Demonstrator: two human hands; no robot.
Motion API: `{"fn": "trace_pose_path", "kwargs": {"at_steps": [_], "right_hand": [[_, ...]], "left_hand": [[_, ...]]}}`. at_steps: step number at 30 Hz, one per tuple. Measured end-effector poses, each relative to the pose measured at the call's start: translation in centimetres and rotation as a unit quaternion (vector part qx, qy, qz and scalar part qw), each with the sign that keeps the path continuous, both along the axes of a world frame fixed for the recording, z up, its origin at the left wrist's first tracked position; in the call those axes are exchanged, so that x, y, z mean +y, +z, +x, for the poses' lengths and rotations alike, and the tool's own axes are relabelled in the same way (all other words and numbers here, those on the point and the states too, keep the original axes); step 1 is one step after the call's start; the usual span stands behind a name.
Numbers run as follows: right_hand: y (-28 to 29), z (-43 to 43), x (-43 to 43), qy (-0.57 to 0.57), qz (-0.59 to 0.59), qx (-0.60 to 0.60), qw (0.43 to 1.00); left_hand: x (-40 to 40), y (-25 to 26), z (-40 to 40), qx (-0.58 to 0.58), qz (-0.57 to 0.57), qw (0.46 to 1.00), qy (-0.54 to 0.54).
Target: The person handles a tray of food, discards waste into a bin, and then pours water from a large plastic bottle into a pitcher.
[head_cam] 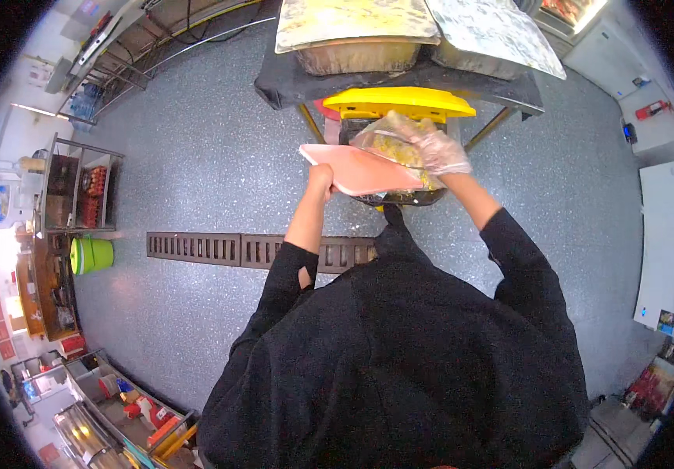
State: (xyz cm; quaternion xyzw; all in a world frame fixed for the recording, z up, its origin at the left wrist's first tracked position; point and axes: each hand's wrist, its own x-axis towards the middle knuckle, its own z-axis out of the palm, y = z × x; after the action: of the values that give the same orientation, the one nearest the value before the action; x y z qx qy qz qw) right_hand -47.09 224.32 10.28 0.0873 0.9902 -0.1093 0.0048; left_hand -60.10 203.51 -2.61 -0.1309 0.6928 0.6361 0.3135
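Observation:
My bare left hand [321,179] grips the near left edge of a pink board [366,172], which tilts over an open waste bin. The bin's yellow lid [401,103] stands raised behind it. A black bin liner [419,200] lines the bin, with yellow scraps [398,149] showing inside. My right hand [439,149] wears a clear plastic glove and reaches over the bin at the board's far right edge. Clear film spreads from its fingers; blur hides whether this is loose glove or something held.
Past the bin stands a table with a black cover [313,85], bearing lidded metal trays [360,55]. A slotted drain grate [196,248] crosses the speckled floor. At left are a metal rack [73,190] and a green bucket [93,255]. A white appliance [662,246] stands at right.

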Motion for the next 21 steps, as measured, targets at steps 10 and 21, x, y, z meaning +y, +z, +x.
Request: {"fn": "trace_pose_path", "kwargs": {"at_steps": [10,21], "right_hand": [[-0.3,4.1,1.4,-0.297,-0.246,0.092,0.918],[1.7,4.4,-9.1,-0.399,-0.135,0.012,0.907]], "left_hand": [[-10.4,-1.8,5.7,0.003,0.150,0.989,-0.006],[-12.5,1.1,9.9,0.026,0.321,0.940,0.110]]}}
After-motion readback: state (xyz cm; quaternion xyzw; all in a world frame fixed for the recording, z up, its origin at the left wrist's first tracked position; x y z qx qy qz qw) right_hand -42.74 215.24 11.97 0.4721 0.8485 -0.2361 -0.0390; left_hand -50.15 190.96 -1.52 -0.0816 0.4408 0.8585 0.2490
